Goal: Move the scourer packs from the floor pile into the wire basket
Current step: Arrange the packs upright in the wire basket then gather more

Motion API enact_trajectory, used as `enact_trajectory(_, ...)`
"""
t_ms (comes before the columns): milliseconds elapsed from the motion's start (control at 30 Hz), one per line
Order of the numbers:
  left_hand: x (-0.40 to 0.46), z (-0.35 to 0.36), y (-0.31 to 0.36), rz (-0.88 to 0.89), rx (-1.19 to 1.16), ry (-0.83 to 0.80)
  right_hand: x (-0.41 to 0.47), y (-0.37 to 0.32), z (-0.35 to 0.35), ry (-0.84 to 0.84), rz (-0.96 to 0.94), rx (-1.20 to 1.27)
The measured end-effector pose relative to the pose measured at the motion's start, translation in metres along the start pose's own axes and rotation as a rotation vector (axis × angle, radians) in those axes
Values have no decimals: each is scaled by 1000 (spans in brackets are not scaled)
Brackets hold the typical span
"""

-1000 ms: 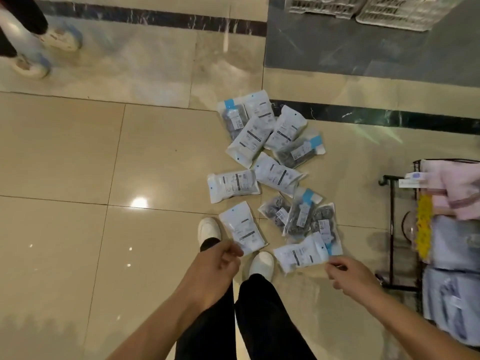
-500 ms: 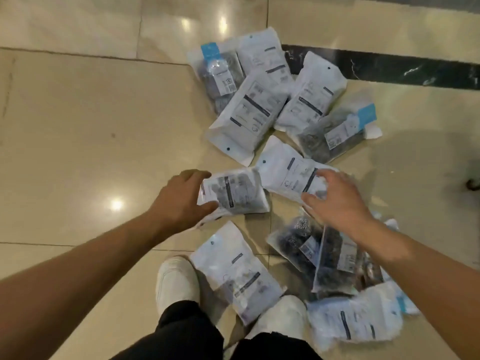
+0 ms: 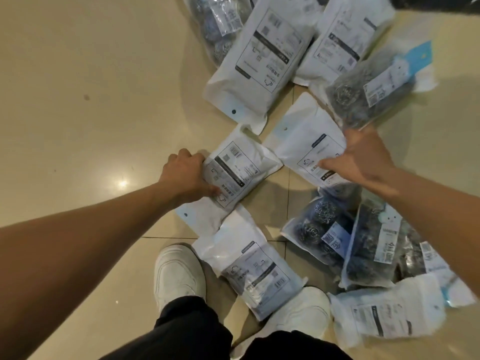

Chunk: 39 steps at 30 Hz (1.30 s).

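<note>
Scourer packs (image 3: pixel 262 61) lie scattered on the tiled floor (image 3: pixel 91 100) around the person's white shoes (image 3: pixel 176 274). Left hand (image 3: pixel 185 175) grips a white pack (image 3: pixel 239 170) at its edge — fingers curled under, thumb on top. Right hand (image 3: pixel 361 157) clutches a second white pack (image 3: pixel 306 149), fingers spread and bent over its printed face. Clear packs (image 3: pixel 322 232) showing steel wool lie beneath the right forearm, partly hidden — the topmost packs are cut off by the frame.
</note>
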State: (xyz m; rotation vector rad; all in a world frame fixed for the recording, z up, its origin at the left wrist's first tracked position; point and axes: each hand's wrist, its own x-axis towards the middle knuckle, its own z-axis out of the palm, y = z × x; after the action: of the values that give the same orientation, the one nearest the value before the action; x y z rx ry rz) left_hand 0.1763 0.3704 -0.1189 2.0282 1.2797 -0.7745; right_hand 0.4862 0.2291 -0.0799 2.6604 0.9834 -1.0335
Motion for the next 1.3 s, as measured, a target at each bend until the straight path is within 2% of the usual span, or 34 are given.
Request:
enact_trajectory(67,-14,-7,-2,-47,-173,-30,-16,-2,-8,-19,-11,60)
enact_trajectory(267,-100,-59,1,-137,-475,-52,-99,-16,-58,-8,13,211)
enact_trajectory(367,-164,-106,10,-229,-794,-56,-164,-28,-100,-27,40,425)
enact_trajectory(433,-220,-145,17,-203,-962,-92,-213,-34,-132,-61,50,586)
enact_trajectory(600,-380,-262,51,-70,-1119,-157,-349,-57,-240,-115,117,916)
enact_trajectory(767,-543,-369,84,3,-1161,-85,-483,-77,-340,-130,176,1184)
enact_trajectory(933,-646,-403,102,59,-1178,12,-567,-73,-394,-195,88,1287)
enact_trajectory(1100,-693,-416,108,155,-1178,29,-612,-65,-417,-142,38,1308)
enact_trajectory(1300,-698,-438,127,306,-1024,-109,-663,-54,-423,-19,93,1437)
